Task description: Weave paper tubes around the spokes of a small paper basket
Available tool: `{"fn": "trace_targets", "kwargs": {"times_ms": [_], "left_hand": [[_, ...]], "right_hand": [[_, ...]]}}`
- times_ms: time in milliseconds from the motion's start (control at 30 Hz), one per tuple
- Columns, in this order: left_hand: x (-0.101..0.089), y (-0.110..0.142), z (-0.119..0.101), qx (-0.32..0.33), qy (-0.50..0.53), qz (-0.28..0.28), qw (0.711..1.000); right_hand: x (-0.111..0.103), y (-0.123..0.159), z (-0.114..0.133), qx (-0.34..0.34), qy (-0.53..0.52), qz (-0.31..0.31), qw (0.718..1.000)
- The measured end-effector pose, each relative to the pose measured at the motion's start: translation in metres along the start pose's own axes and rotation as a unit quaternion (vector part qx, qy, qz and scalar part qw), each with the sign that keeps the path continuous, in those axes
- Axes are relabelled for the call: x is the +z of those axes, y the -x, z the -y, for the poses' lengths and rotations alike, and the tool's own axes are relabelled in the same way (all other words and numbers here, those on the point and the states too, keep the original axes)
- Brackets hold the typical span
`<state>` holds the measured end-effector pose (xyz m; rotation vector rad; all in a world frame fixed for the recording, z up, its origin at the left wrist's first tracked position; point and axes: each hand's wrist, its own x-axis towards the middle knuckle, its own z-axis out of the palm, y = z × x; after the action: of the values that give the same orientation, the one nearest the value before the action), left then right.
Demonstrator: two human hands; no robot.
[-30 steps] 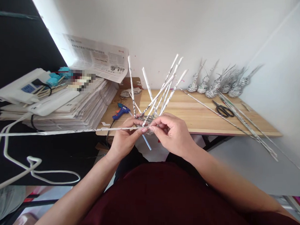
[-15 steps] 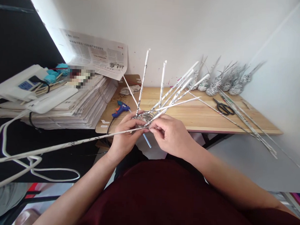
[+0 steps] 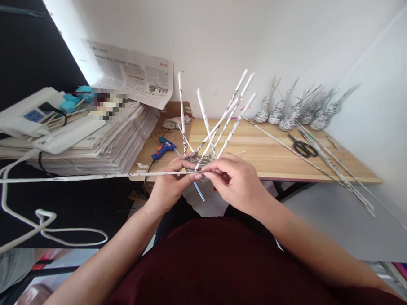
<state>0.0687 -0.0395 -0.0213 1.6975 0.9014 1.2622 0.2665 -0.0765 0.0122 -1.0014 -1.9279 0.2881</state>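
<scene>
My left hand (image 3: 170, 185) and my right hand (image 3: 234, 181) meet in front of my chest around a small woven piece (image 3: 200, 162) made of rolled newspaper tubes. Several upright tubes (image 3: 221, 119) fan out of it toward the wall. One long paper tube (image 3: 81, 177) runs from my fingertips far out to the left, nearly level. Both hands pinch this tube where it meets the woven base. A thin blue stick (image 3: 199, 191) pokes down between my hands.
A wooden table (image 3: 274, 155) carries a blue glue gun (image 3: 163, 148), black scissors (image 3: 304, 149), long paper tubes (image 3: 337, 174) and several finished woven figures (image 3: 294, 114) by the wall. A stack of newspapers (image 3: 99, 134) with a white power strip (image 3: 26, 115) lies left; white cable (image 3: 42, 219) loops below.
The woven piece has turned back, so its upright tubes swing from leaning right to standing more upright. The long tube's far end has risen from low left to nearly level.
</scene>
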Motion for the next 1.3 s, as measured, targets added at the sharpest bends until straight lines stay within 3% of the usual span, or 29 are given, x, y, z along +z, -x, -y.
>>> {"fn": "trace_targets", "kwargs": {"times_ms": [233, 367, 500, 633, 767, 933, 1033, 1167, 1300], "left_hand": [[0.002, 0.000, -0.002, -0.019, -0.001, 0.026, 0.999], [0.003, 0.000, 0.000, -0.048, 0.062, 0.016, 0.997], [-0.001, 0.000, 0.002, -0.102, 0.154, -0.023, 0.983], [-0.009, -0.001, 0.003, -0.130, 0.199, -0.050, 0.970], [-0.014, -0.003, 0.004, -0.133, 0.225, -0.058, 0.963], [-0.014, -0.005, 0.004, -0.129, 0.236, -0.053, 0.962], [-0.015, -0.006, 0.004, -0.134, 0.238, -0.039, 0.961], [-0.016, -0.005, 0.006, -0.137, 0.231, -0.016, 0.963], [-0.016, -0.004, 0.010, -0.126, 0.222, 0.011, 0.967]], "right_hand": [[0.005, 0.002, 0.000, -0.018, 0.021, 0.011, 1.000], [-0.002, 0.000, 0.007, 0.025, -0.009, -0.053, 0.998], [-0.019, 0.003, 0.005, 0.081, -0.101, -0.099, 0.987], [-0.028, 0.017, -0.008, 0.137, -0.118, -0.049, 0.982], [-0.022, 0.031, -0.026, 0.161, -0.041, 0.014, 0.986], [-0.011, 0.040, -0.051, 0.172, 0.035, 0.037, 0.984], [-0.012, 0.040, -0.056, 0.181, -0.014, 0.050, 0.982], [-0.023, 0.034, -0.044, 0.188, -0.127, 0.040, 0.973], [-0.029, 0.026, -0.035, 0.196, -0.151, 0.034, 0.968]]}}
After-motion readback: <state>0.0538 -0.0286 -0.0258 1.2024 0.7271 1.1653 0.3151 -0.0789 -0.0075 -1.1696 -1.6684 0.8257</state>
